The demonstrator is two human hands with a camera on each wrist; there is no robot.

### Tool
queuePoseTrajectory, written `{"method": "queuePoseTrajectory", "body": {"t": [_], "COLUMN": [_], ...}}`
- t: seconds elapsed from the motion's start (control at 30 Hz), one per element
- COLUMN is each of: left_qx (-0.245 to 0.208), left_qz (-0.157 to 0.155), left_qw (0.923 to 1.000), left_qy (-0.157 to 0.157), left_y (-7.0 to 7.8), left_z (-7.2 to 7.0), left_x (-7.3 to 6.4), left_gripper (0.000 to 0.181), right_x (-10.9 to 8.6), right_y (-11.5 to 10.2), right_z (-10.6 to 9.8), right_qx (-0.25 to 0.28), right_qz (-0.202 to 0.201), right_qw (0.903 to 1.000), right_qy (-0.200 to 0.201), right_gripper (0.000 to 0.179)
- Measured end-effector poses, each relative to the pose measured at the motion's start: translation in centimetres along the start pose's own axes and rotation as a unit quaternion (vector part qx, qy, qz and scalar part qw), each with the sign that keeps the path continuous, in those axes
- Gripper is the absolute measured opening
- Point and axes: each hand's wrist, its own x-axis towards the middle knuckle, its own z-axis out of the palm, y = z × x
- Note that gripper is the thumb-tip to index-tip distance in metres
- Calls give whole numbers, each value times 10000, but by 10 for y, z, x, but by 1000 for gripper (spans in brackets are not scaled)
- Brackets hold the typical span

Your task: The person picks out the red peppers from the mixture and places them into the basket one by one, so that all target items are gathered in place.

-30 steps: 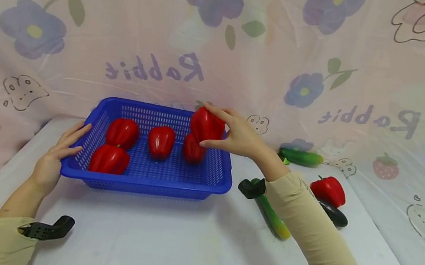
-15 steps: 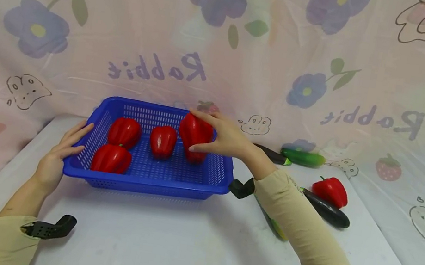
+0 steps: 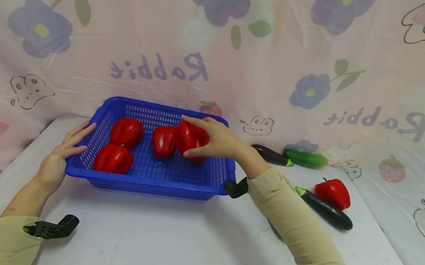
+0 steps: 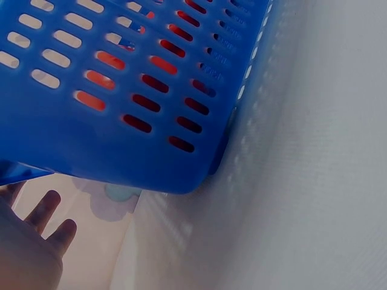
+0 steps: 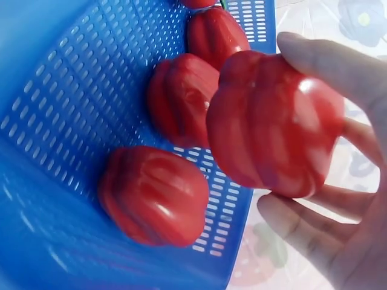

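Observation:
A blue plastic basket [image 3: 145, 181] with slotted walls stands on the white table. My right hand [image 3: 223, 141] pinches a red bell pepper [image 3: 186, 135] between thumb and fingers, above the basket's right half. In the right wrist view that bell pepper [image 5: 275, 121] hangs over others in the basket. Inside lie a rear-left pepper [image 3: 127, 131], a front-left pepper [image 3: 113, 159], a middle pepper [image 3: 163, 142] and a right pepper [image 3: 198, 160], partly hidden by the held one. My left hand [image 3: 52, 169] rests its fairly straight fingers against the basket's left rim; its thumb's contact is unclear.
On the right of the table lie another red bell pepper [image 3: 333, 193], a front eggplant [image 3: 326, 209], a rear eggplant [image 3: 271, 155] and a cucumber [image 3: 304, 158]. The right sleeve [image 3: 297, 231] mostly covers another green vegetable [image 3: 275, 230]. A printed curtain [image 3: 248, 73] hangs behind.
My right hand has moved left and slightly down with the held bell pepper, bringing it toward the middle pepper. The left hand stays at the basket rim. The view has shifted slightly.

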Motion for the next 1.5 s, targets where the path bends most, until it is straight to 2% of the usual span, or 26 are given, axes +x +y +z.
{"method": "queuePoseTrajectory", "body": {"t": [0.3,0.5,0.8,1.07,1.5], "left_qx": [-3,83,-21,-45,124], "left_qz": [-52,-90,-49,-10,-9], "left_qw": [10000,9999,10000,9999,9998], "left_qy": [52,74,67,100,133], "left_y": [1,2,4,4,2], "left_z": [0,-1,-2,-3,1], "left_x": [-1,-2,0,-1,1], "left_gripper": [50,50,50,50,50], "right_x": [11,16,27,36,50], "right_y": [-9,-15,-26,-35,-30], "right_z": [11,18,26,30,34], "right_qx": [-248,-275,-337,-57,286], "right_qz": [27,-59,106,453,647], "right_qw": [9981,9965,9904,9829,9780], "right_qy": [-567,-783,-1338,-1787,-1961], "right_gripper": [85,84,85,83,82]}}
